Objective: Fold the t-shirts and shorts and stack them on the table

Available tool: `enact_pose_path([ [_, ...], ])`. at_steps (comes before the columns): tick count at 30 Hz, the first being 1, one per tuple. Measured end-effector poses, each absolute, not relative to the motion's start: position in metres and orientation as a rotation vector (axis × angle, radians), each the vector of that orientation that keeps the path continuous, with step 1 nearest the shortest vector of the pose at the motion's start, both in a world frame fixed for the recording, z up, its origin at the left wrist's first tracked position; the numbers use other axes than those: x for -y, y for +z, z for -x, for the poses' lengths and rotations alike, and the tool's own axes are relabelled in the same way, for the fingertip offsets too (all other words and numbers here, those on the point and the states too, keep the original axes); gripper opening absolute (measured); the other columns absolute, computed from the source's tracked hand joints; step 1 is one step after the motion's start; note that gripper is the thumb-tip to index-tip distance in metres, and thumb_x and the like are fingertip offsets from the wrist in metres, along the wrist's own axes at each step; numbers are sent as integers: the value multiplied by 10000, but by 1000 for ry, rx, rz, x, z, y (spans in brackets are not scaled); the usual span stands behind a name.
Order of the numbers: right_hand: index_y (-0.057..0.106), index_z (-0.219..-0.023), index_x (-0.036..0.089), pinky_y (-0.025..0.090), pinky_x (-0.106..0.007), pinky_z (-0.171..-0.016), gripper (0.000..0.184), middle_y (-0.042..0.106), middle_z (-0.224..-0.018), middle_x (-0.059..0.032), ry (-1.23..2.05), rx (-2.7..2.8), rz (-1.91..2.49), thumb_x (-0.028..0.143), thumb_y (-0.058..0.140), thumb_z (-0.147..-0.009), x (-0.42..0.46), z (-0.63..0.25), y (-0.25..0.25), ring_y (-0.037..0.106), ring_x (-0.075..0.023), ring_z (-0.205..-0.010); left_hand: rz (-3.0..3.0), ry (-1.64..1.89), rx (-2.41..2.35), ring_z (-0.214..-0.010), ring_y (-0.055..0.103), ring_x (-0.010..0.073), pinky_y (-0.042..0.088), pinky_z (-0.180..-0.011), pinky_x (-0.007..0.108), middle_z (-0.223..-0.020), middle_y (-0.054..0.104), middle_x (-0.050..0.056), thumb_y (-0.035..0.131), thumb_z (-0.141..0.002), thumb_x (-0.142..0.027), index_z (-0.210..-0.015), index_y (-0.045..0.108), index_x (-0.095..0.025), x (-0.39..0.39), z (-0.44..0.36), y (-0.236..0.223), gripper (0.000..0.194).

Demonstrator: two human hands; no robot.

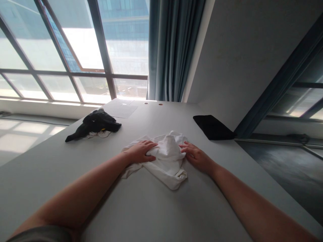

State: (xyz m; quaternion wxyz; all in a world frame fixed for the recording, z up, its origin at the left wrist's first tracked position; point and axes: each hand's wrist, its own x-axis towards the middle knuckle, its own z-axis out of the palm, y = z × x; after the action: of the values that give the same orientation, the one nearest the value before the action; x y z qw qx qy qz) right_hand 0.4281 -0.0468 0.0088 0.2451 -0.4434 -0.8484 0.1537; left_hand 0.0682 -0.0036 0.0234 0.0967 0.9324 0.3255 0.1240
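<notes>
A crumpled white cloth garment [166,148] lies bunched up in the middle of the white table [141,211]. Its kind cannot be made out in the folds. On its left part rests my left hand [141,152], palm down, with the fingers stretched over the fabric and the thumb apart. My right hand [196,156] touches the right edge of the cloth, its fingers extended and slightly spread. Neither hand is closed around the fabric. A raised fold stands between the two hands, and a flap of the cloth points toward me.
A heap of dark clothing [97,122] lies at the table's left edge. Near the right edge is a flat, folded black cloth [213,127]. White paper sheets [121,109] lie at the far end, below windows and a blue curtain [171,50].
</notes>
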Motion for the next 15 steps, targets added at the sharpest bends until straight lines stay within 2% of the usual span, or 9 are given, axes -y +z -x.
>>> enact_pose_path([
  [3,729,-1121,235,371,-479,-1241,375,678,-1395,-88,526,2247,1205,439,426,-1034,48,-429,10,450,-279,-1493,-2762,404,-1021,-1243,612,287,447,-1084,405,-1329,677,113,610,-981,-489,-1393,603,-221,-1,-66,22,492],
  [5,712,-1133,229,446,-457,-1160,370,718,-1295,-108,545,2212,1184,451,433,-1034,50,-428,11,569,-291,-1371,-2768,433,-1056,-1160,644,275,478,-1018,392,-1233,704,103,555,-1010,-491,-1284,655,-228,-4,-63,19,392],
  [7,695,-1043,220,524,-409,-986,361,753,-1067,-107,520,2183,1201,470,433,-1034,54,-427,13,689,-277,-1076,-2777,471,-1096,-1113,664,269,488,-982,387,-1173,720,92,504,-1034,-477,-1207,673,-236,-9,-58,15,342],
  [9,641,-882,219,510,-345,-789,385,689,-795,-59,488,2136,1257,508,433,-1031,59,-423,17,636,-222,-758,-2781,515,-1179,-1077,683,268,487,-968,394,-1135,734,83,466,-1047,-443,-1171,672,-239,-14,-53,11,316],
  [10,605,-821,222,478,-324,-726,408,631,-704,-32,489,2112,1286,529,434,-1028,62,-419,21,575,-198,-669,-2781,537,-1241,-1058,692,269,486,-961,398,-1128,740,81,457,-1048,-427,-1158,670,-239,-17,-50,10,305],
  [12,574,-771,219,439,-308,-696,443,583,-663,-13,579,2085,1300,567,451,-1016,69,-409,28,526,-180,-643,-2774,586,-1384,-1019,703,268,486,-940,400,-1124,747,80,450,-1043,-403,-1138,665,-240,-22,-45,7,286],
  [15,625,-780,196,453,-296,-738,486,642,-760,-22,972,2087,1248,632,527,-973,80,-390,37,564,-184,-744,-2763,651,-1535,-999,704,267,481,-928,397,-1125,748,84,463,-1021,-361,-1135,660,-240,-29,-38,4,258],
])
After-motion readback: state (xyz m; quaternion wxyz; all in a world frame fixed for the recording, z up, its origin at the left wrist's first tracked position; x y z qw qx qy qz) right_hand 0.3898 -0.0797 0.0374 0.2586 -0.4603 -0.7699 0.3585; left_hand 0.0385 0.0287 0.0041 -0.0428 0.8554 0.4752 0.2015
